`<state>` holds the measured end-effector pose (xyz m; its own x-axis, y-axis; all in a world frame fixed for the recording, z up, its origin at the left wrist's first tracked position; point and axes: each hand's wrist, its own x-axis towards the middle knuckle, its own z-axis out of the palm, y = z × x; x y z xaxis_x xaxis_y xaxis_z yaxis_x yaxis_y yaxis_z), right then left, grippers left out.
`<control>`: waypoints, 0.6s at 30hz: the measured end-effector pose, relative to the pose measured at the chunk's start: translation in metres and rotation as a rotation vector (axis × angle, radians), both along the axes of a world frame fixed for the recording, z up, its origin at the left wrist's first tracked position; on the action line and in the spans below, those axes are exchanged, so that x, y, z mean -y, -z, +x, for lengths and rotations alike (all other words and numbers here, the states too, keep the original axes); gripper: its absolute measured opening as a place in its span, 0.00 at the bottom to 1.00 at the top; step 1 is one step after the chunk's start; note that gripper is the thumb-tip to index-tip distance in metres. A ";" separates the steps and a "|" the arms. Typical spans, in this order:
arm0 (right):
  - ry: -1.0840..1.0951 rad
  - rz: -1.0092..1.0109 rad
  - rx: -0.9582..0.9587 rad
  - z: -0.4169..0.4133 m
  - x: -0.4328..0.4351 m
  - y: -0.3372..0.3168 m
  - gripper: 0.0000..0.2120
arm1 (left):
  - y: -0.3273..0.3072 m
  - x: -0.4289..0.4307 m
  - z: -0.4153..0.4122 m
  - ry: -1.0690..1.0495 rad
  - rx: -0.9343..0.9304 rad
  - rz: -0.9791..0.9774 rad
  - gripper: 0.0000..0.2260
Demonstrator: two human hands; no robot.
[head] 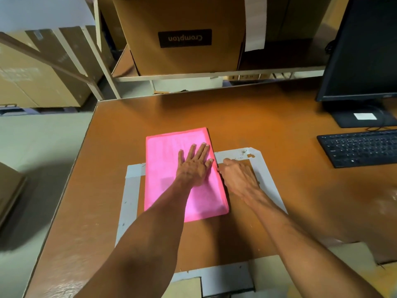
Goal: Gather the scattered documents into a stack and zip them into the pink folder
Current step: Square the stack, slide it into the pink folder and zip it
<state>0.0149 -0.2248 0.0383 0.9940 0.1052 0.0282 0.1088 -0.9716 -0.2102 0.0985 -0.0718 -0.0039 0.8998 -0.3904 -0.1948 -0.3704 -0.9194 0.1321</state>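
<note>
Forearms: stretched over tabletop.
Left hand: fingers straight, spread, pressing flat on pink folder.
Right hand: fingers curled, apparently pinching the folder's right edge.

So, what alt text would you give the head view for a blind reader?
A person's left hand presses flat on a pink folder on a brown table, while the right hand pinches its right edge. A keyboard and monitor sit farther right.
</note>
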 end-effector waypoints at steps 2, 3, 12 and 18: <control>0.005 0.012 0.054 -0.035 0.003 0.008 0.05 | 0.006 -0.001 0.001 0.013 0.035 -0.021 0.28; 0.009 0.020 0.064 -0.051 0.005 0.014 0.05 | 0.007 -0.002 0.001 0.015 0.045 -0.023 0.28; -0.095 0.106 0.277 -0.101 0.015 0.036 0.05 | 0.007 0.005 -0.006 -0.067 0.071 0.015 0.27; -0.083 0.100 0.278 -0.115 0.012 0.038 0.06 | 0.002 0.004 -0.013 -0.106 0.046 -0.040 0.27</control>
<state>-0.0999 -0.2364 0.0002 0.9349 0.1689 0.3120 0.2537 -0.9330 -0.2551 0.0854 -0.0760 -0.0058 0.9441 -0.2989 -0.1387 -0.2774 -0.9481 0.1552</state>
